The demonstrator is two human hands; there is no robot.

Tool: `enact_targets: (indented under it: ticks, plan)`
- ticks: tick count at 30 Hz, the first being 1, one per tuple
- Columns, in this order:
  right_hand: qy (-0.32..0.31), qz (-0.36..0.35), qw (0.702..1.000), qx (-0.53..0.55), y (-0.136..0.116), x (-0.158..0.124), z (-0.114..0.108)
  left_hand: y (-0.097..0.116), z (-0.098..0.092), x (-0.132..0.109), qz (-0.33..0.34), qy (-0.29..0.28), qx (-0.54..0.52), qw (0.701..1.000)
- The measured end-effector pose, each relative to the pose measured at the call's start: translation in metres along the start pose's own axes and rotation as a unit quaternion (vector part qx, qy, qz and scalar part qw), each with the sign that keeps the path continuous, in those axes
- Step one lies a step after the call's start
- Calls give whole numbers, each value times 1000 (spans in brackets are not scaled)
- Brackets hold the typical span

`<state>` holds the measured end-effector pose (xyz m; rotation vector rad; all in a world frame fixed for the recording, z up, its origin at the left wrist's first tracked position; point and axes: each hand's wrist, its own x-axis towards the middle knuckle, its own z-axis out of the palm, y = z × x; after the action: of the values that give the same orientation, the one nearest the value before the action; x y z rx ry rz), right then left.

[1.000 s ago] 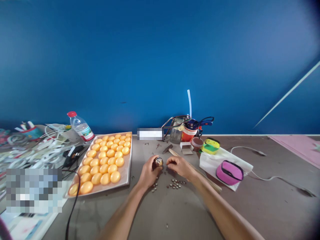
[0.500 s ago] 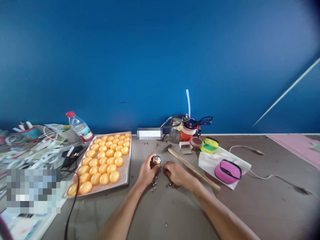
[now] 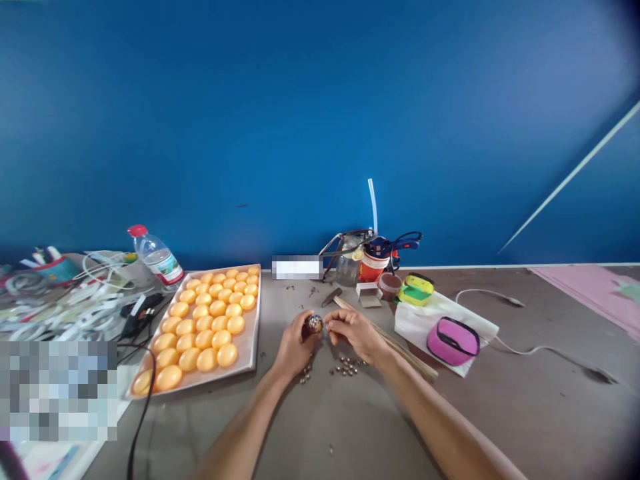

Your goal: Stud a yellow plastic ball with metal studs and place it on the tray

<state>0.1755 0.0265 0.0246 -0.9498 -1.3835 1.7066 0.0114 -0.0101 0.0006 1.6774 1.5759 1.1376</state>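
My left hand [image 3: 293, 348] is closed around a small ball [image 3: 315, 324] whose visible side is covered with shiny metal studs. Just to its right, my right hand [image 3: 356, 335] is raised off the table with thumb and fingers pinched together, fingertips close to the ball. Whatever lies in that pinch is too small to make out. Below my right hand, several shiny metal studs [image 3: 349, 367] are scattered on the table, and more studs [image 3: 305, 377] lie beside my left wrist. A hammer [image 3: 413, 362] with a wooden handle rests behind my right forearm.
A shallow tray [image 3: 246, 357] of orange balls stands at the left, near a water bottle [image 3: 163, 261] and cluttered cables [image 3: 90, 307]. At the back are a glass jar [image 3: 349, 267], red cup [image 3: 373, 268] and small white box [image 3: 369, 295]. A pink pouch [image 3: 453, 341] lies on the right.
My right hand has lifted from the studs on the table and come up toward the ball, uncovering more of the studs. The left hand still holds the ball in nearly the same place.
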Motion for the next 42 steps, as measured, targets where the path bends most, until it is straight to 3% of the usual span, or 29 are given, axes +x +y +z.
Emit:
enact_targets:
  ticks: [6, 15, 42]
  plan:
    - [-2, 15, 1000, 18, 1, -1, 1, 4, 0, -2, 31, -3, 9, 999]
    - [40, 23, 996, -80, 3, -1, 5, 0, 1, -3, 54, -11, 18, 998]
    - [30, 32, 996, -83, 11, 0, 5, 6, 0, -3, 35, -25, 6, 999]
